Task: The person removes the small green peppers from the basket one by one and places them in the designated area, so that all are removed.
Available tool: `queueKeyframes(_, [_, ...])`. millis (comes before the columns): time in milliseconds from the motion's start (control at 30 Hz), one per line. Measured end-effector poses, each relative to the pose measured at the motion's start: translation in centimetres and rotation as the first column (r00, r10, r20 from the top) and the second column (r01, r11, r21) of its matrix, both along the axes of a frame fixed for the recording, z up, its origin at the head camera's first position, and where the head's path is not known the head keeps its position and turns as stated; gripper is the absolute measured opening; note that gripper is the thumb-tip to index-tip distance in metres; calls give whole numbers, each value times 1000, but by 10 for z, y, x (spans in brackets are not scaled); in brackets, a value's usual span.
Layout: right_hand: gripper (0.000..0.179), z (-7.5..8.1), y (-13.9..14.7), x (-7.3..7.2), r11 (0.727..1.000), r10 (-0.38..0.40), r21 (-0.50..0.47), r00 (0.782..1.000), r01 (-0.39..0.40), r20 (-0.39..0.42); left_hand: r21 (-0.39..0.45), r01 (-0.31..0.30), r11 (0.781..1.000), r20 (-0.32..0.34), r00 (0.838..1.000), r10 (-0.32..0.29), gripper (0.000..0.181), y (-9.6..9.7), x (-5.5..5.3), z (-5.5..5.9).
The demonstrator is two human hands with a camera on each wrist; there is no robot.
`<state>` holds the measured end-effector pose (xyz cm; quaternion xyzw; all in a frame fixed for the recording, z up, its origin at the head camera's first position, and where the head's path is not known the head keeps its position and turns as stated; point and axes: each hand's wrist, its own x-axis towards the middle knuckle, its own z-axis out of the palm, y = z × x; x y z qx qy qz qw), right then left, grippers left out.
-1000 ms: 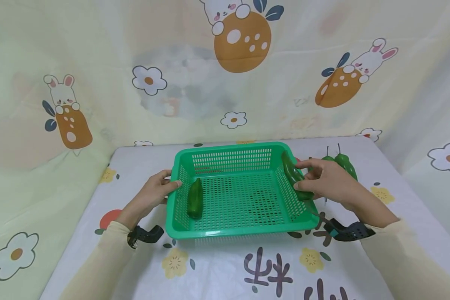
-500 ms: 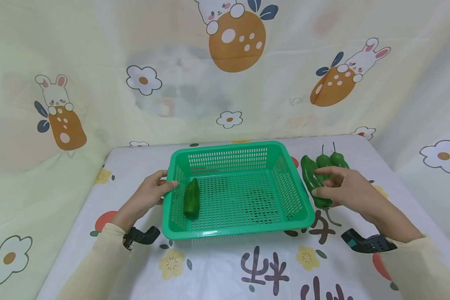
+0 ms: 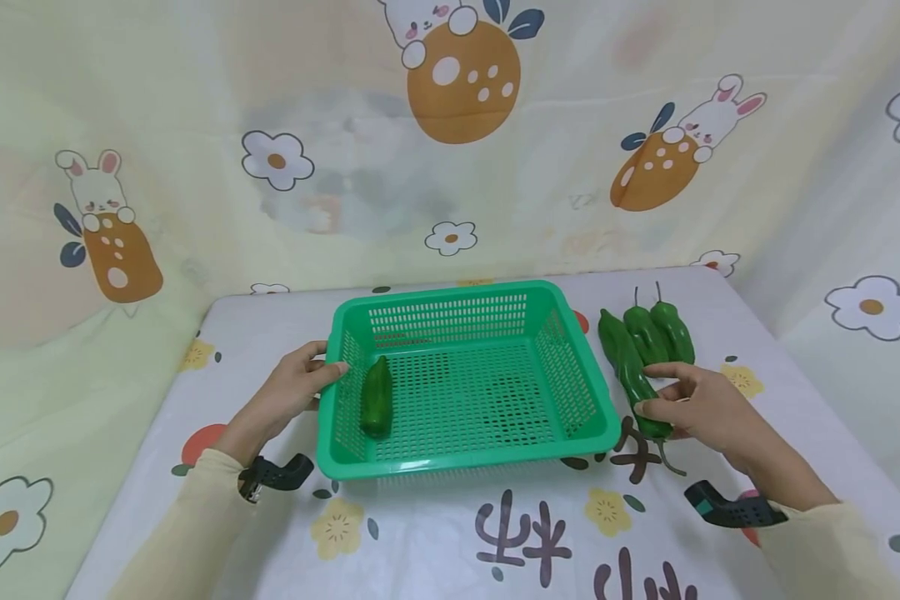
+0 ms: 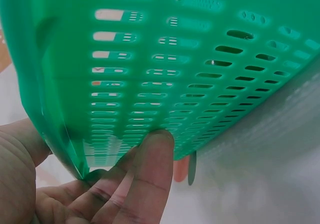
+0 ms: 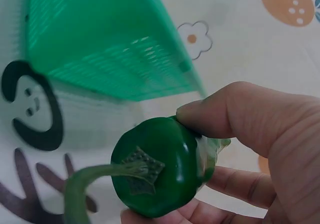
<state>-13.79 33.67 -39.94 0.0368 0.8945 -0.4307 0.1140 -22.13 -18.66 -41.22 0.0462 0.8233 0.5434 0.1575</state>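
Observation:
My left hand [image 3: 297, 385] grips the left rim of a green plastic basket [image 3: 450, 463], thumb over the edge and fingers against the outer wall in the left wrist view. Inside the basket, by its left wall, lies a green pepper [image 3: 377, 400]. To the right of the basket, my right hand [image 3: 701, 410] pinches a long green pepper [image 3: 633, 379] between thumb and fingers, its curved stem toward me. The right wrist view shows this pepper's stem end [image 5: 150, 169] up close. Whether it touches the table cannot be told.
Two more green peppers, one [image 3: 647, 333] beside the other [image 3: 673, 332], lie behind the right hand with stems pointing away. A patterned cloth [image 3: 405, 533] covers the table. A printed curtain [image 3: 360, 192] hangs behind it and at both sides.
My right hand has carried the long pepper from the basket's right side out to the right, then a little toward me. The left hand keeps its grip on the rim.

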Motion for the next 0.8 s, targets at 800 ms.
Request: queueKeyframes(800, [72,-42,-5,7,993,-73,99,994,64,86,15,9,1000,-6,1000,-9,55,0,1,1])
